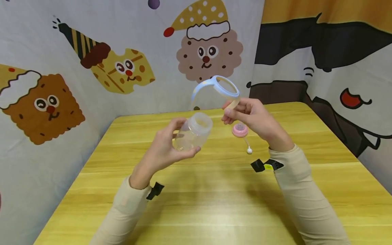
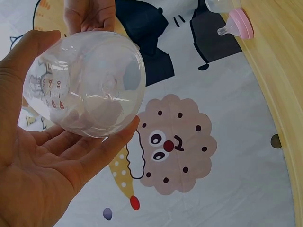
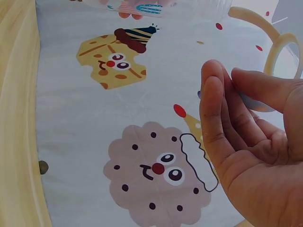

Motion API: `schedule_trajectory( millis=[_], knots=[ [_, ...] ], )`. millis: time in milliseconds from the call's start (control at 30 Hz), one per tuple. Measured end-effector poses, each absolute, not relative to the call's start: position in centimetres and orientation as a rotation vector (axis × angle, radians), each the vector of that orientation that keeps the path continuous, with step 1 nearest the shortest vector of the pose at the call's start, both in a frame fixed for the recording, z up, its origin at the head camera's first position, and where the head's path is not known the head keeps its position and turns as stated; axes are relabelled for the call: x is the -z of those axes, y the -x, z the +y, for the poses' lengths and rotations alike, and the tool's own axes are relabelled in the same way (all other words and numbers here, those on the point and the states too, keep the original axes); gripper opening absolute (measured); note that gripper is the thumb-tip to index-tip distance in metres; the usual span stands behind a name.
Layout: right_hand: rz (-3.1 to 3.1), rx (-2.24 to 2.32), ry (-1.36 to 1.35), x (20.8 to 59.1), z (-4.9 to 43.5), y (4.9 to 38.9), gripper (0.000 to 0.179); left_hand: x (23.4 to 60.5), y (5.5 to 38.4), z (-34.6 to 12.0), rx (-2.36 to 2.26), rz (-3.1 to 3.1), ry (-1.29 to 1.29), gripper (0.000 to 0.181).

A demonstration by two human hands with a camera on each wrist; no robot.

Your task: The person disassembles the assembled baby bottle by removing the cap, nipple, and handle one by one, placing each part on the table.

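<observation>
My left hand (image 1: 160, 146) grips a clear baby bottle (image 1: 193, 134) around its side, thumb in front. The bottle is tilted, with its uncapped threaded neck toward the right. Its rounded base and printed measuring marks face the left wrist view, where the bottle (image 2: 106, 90) looks see-through. Up and to the right, my right hand (image 1: 255, 117) pinches a bottle handle ring (image 1: 211, 82), blue fading to cream, between thumb and fingers. The ring is held apart from the bottle, and its curved grip arches left over the neck. In the right wrist view, the fingers partly hide the ring.
A pink bottle collar (image 1: 240, 130) with a nipple (image 2: 230, 27) lies on the wooden table (image 1: 214, 204) beyond the hands. A thin straw with a white weighted end (image 1: 249, 150) trails from it. A cartoon-printed cloth (image 1: 165, 95) hangs behind the table.
</observation>
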State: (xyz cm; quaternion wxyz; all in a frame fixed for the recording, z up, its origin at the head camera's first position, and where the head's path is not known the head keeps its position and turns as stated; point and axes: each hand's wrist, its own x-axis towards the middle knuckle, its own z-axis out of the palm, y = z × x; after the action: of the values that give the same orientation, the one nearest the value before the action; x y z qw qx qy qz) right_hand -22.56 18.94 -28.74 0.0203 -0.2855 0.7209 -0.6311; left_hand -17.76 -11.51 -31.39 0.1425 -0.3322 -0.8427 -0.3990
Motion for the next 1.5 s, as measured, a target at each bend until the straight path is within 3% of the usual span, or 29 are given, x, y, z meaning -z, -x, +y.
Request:
schedule_trajectory(
  millis=[733,1500],
  knots=[
    [2.23,2.147,0.617,30.1,19.9,23.6,0.009,31.3,18.6,-11.1,1.157,-2.434,0.995,0.076],
    [2.301,1.967,0.453,33.1,18.6,26.5,0.018,30.9,18.4,-12.3,1.173,-2.45,0.913,0.078]
  ],
)
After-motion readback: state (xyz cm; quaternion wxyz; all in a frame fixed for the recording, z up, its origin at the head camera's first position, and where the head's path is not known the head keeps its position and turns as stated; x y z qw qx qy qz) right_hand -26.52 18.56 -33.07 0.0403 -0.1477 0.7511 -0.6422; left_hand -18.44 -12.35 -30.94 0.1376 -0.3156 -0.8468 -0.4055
